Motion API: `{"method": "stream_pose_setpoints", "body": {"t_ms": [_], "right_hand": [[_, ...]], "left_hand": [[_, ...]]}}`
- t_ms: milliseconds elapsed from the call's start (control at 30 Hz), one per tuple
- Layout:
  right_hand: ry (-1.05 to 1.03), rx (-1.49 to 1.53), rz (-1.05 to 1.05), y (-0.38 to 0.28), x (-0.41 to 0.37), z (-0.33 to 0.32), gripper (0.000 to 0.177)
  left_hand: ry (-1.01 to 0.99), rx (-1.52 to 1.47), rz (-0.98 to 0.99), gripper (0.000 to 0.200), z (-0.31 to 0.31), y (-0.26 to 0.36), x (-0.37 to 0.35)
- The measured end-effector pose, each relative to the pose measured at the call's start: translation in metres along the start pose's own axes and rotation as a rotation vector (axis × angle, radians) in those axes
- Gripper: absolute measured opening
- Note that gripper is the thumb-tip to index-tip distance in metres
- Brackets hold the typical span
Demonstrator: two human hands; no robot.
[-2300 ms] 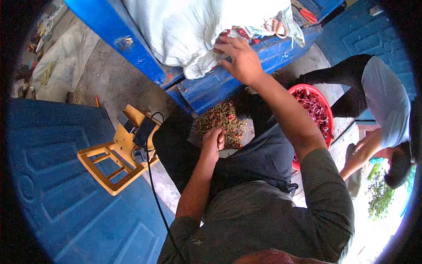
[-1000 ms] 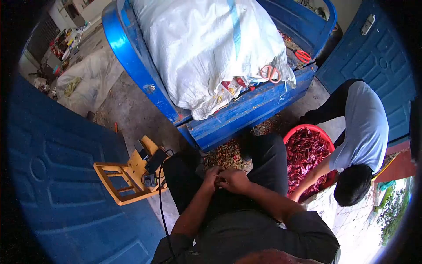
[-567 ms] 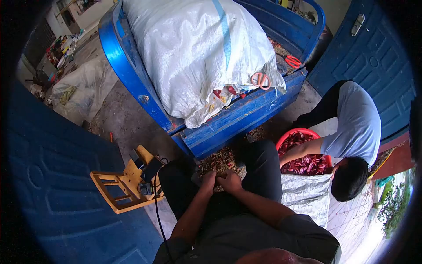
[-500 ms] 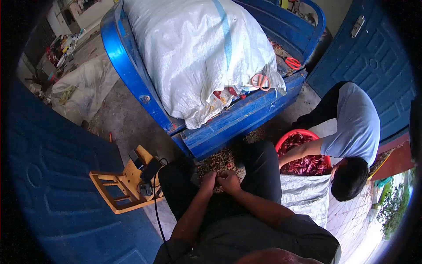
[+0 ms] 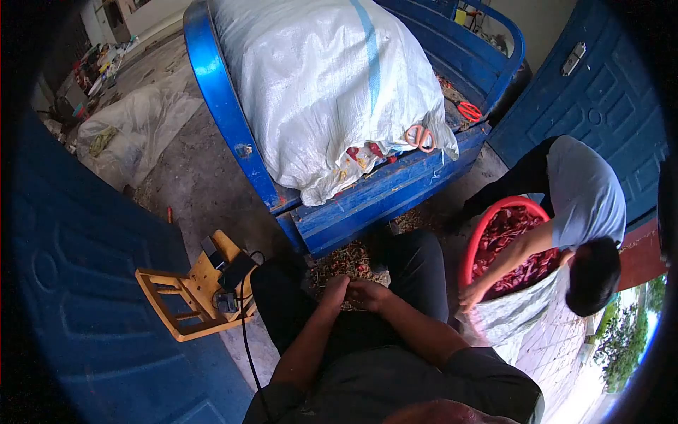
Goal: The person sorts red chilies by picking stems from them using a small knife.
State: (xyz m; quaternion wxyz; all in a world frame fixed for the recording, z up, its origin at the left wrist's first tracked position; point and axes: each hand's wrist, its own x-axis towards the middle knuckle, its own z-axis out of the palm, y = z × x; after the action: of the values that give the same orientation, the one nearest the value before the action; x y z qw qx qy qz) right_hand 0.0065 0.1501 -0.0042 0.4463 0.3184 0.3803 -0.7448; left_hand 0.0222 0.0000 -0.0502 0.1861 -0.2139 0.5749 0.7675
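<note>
My left hand [image 5: 335, 291] and my right hand [image 5: 369, 295] meet in front of me between my knees. Both have curled fingers, and whatever they may hold is hidden. Beneath them lies a heap of dry brown stem bits [image 5: 347, 263] with a few red pieces. Two scissors rest beyond my hands on the blue cart: one with pale orange handles [image 5: 419, 138] by the sack's mouth, one with red handles [image 5: 469, 111] farther back.
A large white woven sack [image 5: 318, 92] fills the blue cart [image 5: 381, 212]. On the right, a bent-over co-worker [image 5: 586, 184] grips a red basin [image 5: 467, 261] of dried red chilies [image 5: 512, 244] over another white sack [image 5: 505, 321]. A wooden stool [image 5: 191, 311] with cables stands left.
The co-worker's basin has come up and tilted, and a hand has moved from among the chilies to its near rim. My hands stay together, almost unmoved. The view has shifted slightly.
</note>
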Motion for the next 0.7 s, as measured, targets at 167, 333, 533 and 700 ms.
{"method": "stream_pose_setpoints", "body": {"t_ms": [167, 333, 533, 700], "right_hand": [[-0.137, -0.024, 0.007, -0.004, -0.002, -0.006, 0.012], [-0.043, -0.488, -0.586, -0.011, -0.037, 0.017, 0.036], [0.169, -0.908, -0.595, -0.016, -0.018, 0.002, 0.031], [0.084, -0.387, -0.399, -0.029, -0.029, 0.014, 0.018]], "left_hand": [[-0.035, -0.074, -0.093, 0.025, 0.012, 0.035, -0.021], [-0.033, -0.124, -0.153, 0.031, 0.017, 0.064, -0.043], [-0.036, -0.014, -0.210, 0.030, 0.008, 0.034, -0.022], [-0.016, -0.061, -0.212, 0.030, 0.013, 0.042, -0.019]]}}
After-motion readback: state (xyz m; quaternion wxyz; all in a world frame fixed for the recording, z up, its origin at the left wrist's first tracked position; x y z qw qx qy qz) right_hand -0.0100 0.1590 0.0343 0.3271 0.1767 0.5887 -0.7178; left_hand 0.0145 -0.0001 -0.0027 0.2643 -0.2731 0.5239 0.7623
